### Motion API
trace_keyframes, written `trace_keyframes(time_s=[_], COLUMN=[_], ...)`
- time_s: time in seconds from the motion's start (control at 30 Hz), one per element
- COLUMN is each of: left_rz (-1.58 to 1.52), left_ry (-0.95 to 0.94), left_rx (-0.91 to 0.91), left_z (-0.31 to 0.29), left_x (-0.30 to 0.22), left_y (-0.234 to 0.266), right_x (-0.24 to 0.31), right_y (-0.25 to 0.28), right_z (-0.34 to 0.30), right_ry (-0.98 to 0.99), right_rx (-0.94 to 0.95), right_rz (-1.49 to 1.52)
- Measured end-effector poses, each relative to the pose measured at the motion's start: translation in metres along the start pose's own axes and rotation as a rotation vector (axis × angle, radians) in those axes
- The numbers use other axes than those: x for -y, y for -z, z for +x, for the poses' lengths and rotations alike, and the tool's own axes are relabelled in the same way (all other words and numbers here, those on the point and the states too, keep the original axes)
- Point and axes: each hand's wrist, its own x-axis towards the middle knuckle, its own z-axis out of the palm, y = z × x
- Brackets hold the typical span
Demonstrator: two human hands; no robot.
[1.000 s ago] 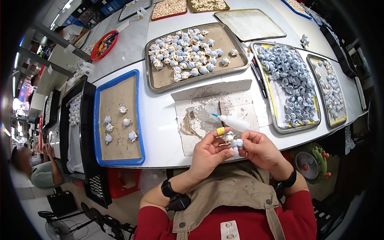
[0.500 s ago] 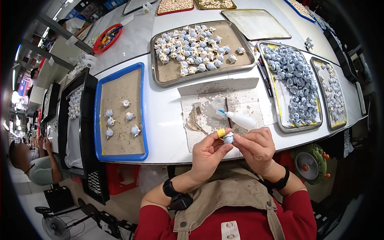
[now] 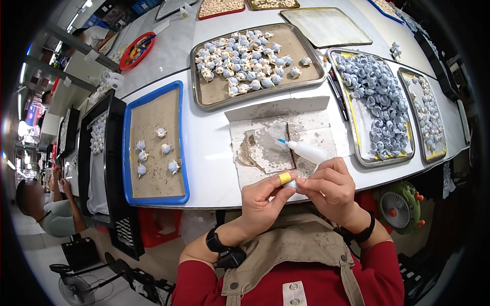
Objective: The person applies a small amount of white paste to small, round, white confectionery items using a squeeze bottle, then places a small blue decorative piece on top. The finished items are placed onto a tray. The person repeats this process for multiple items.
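My left hand (image 3: 261, 203) pinches a small rounded blue-grey piece (image 3: 291, 184) between thumb and forefinger, over the table's near edge. Yellow tape wraps that forefinger. The fingertips of my right hand (image 3: 333, 189) close on the same piece from the right; most of it is hidden by fingers. Just beyond my hands, a white squeeze bottle (image 3: 309, 152) with a blue needle tip lies on a stained cardboard sheet (image 3: 321, 136). At left, a blue-rimmed tray (image 3: 186, 153) holds several small blue-and-cream figures (image 3: 173, 167).
A large metal tray (image 3: 204, 103) of blue-and-cream figures stands beyond the cardboard. To the right are a metal tray (image 3: 375, 162) heaped with blue-grey curved pieces and a narrower tray (image 3: 433, 156). Black crates (image 3: 116, 115) stand left. A green fan (image 3: 400, 206) sits below right.
The piece has turned and sunk lower between my fingers, so less of it shows. My hands have shifted slightly; the trays and bottle stay where they were.
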Motion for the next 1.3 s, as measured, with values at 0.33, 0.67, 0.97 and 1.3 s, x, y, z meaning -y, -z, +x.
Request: trace_keyframes(time_s=[0.33, 0.67, 0.97, 1.3], left_rz=[-0.177, 0.108, 0.063, 1.739], left_ry=[0.022, -0.133, 0.040, 0.341], left_rx=[0.121, 0.179, 0.204, -0.268], left_z=[0.003, 0.004, 0.008, 0.052], left_x=[-0.006, -0.013, -0.032, -0.053], left_y=[-0.006, -0.007, 0.005, 0.206], right_x=[-0.012, -0.010, -0.004, -0.027], right_y=[0.007, 0.010, -0.002, 0.004], right_z=[0.001, -0.004, -0.003, 0.007], right_ry=[-0.386, -0.302, -0.361, -0.490], right_rx=[0.303, 0.248, 0.198, 0.002], right_rz=[0.859, 0.888, 0.958, 0.575])
